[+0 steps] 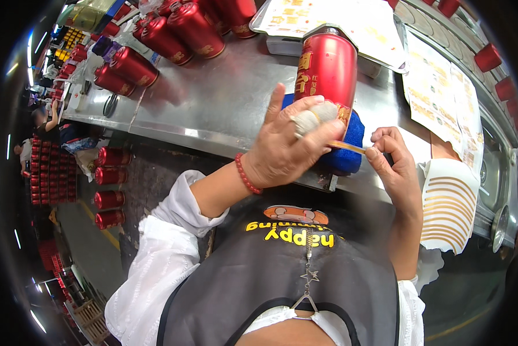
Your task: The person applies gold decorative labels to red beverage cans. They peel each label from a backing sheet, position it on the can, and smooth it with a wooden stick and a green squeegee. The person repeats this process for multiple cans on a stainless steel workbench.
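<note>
A glossy red bottle [330,63] with gold markings rests on a bunched blue cloth [352,155] at the table's front edge. My left hand [279,138] closes around a whitish cloth pad [316,118], holding it against the bottle's lower end. A thin gold strip [349,147] runs from that end of the bottle toward my right hand [396,167]. The thumb and fingertips of my right hand pinch the strip's free end. Where the strip meets the bottle is partly hidden by my left fingers.
A white backing sheet [450,207] with several gold strips hangs at the right. Printed decal sheets [443,98] lie behind it, and another stack [351,23] sits beyond the bottle. Several red bottles [195,32] crowd the steel table's [212,95] far left. More bottles [110,179] line the left side.
</note>
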`<state>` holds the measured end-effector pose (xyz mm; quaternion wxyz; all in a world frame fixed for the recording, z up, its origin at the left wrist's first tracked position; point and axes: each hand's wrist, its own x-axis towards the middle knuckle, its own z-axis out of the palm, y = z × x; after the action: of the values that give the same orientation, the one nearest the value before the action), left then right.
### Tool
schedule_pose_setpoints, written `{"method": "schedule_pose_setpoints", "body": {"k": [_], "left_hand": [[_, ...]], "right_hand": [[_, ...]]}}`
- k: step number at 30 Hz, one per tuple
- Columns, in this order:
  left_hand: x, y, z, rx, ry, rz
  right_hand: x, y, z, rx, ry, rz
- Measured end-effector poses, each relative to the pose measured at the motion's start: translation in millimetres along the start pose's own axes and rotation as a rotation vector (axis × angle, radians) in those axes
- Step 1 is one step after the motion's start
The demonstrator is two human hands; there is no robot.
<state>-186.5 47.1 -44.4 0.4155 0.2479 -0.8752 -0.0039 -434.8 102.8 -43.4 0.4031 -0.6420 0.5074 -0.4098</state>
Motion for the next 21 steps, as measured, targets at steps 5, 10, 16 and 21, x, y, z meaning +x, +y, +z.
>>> {"method": "schedule_pose_setpoints", "body": {"k": [5, 10, 16, 21], "left_hand": [[-15.8, -4.2, -1.9, -0.160, 0.114, -0.087], [-32.8, -4.3, -16.7, 0.014, 0.036, 0.064], [-22.4, -3.5, -21.0, 0.159, -0.005, 0.229], [-5.2, 2.5, -8.5, 0.203, -0.048, 0.280]], "right_hand": [[2.1, -8.7, 1.6, 0.035, -0.022, 0.014], [-1.0, -7.7, 0.2, 0.039, -0.014, 0.028], [-0.8, -1.1, 2.3, 0.055, -0.002, 0.019], [1.1, 1.4, 2.7, 0.046, -0.001, 0.013]]}}
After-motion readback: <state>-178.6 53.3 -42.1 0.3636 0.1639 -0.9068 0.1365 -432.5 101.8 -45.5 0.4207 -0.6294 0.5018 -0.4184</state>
